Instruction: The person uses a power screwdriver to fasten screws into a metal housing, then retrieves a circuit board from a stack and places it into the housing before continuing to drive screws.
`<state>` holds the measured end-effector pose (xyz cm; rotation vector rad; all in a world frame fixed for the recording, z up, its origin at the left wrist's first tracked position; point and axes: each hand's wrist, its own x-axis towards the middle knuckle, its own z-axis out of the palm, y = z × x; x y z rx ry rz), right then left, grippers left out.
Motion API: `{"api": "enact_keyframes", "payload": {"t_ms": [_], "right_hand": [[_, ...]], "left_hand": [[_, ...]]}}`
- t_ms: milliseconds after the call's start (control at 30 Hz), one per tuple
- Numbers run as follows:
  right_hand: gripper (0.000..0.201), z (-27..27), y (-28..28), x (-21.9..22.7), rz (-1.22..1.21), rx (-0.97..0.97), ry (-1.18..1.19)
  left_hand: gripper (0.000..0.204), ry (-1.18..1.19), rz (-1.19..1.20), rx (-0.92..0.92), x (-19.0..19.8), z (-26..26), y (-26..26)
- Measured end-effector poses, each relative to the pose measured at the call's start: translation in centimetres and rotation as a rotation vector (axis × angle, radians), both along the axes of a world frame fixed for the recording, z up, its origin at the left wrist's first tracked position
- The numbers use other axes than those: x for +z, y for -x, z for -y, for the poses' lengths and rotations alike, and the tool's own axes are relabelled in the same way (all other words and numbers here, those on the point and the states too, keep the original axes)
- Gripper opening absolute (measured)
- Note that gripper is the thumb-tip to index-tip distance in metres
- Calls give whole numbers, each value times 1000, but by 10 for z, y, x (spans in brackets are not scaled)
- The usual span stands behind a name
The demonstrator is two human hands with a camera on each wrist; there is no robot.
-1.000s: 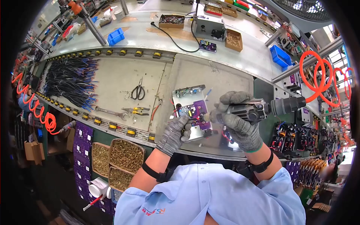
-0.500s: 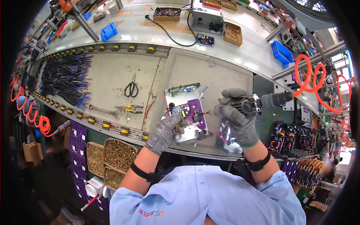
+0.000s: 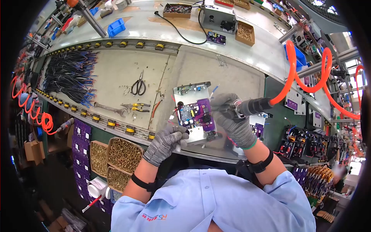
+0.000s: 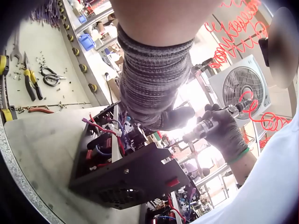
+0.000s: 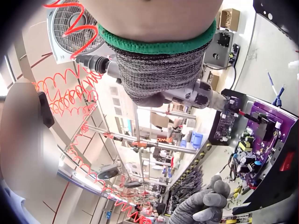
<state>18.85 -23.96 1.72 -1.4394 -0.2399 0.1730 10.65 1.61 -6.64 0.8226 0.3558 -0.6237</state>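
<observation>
An open metal case (image 3: 197, 136) lies on the bench, holding a purple circuit board (image 3: 204, 110) crowded with parts. My right hand (image 3: 236, 129) grips a pneumatic screwdriver (image 5: 198, 94) with an orange coiled hose on its end. In the right wrist view the red bit (image 5: 244, 114) reaches the board beside a dark block. My gloved left hand (image 3: 161, 145) is at the case's near left corner, fingers curled; I cannot tell whether something small is in them. The case's black outer wall (image 4: 135, 179), with its fan grille, shows in the left wrist view.
Scissors-like snips (image 3: 138, 86), yellow-handled pliers (image 3: 136, 107) and a wrench (image 3: 111, 110) lie left of the case. Bundled dark wires (image 3: 69, 75) lie farther left. Boxes of brass screws (image 3: 124, 155) stand at the near left. More assemblies (image 3: 295, 143) sit at right. The orange hose (image 3: 290, 73) hangs at right.
My left hand has drawn back from the bit toward the near left. My right hand has come closer over the board with the screwdriver, whose body is angled differently; its hose has swung left.
</observation>
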Motion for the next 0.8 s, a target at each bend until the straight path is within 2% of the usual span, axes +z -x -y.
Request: {"api": "enact_keyframes", "payload": {"t_ms": [200, 267, 300, 433, 467, 533, 700, 767, 800], "right_hand": [[35, -4, 1, -4, -20, -67, 53], [31, -7, 6, -1, -12, -77, 5], [32, -7, 8, -1, -38, -90, -2], [35, -11, 10, -11, 6, -117, 0], [35, -15, 12, -6, 14, -125, 5], [36, -23, 17, 2, 29, -144, 51], [40, -23, 17, 19, -35, -130, -103], [41, -22, 25, 47, 53, -170, -131], [42, -18, 35, 68, 69, -178, -160]], "left_hand": [[35, -9, 23, -54, 2, -3, -2], [41, 168, -62, -14, 1, -3, -3], [37, 238, -82, -22, -5, -5, -2], [38, 232, -100, -60, -2, -7, 2], [38, 237, -93, -69, -1, -7, 5], [44, 91, 39, -94, 1, -8, 12], [45, 148, 37, -115, 8, -8, 21], [47, 336, -65, -121, 13, -7, 21], [47, 334, -63, -125, 12, -5, 22]]}}
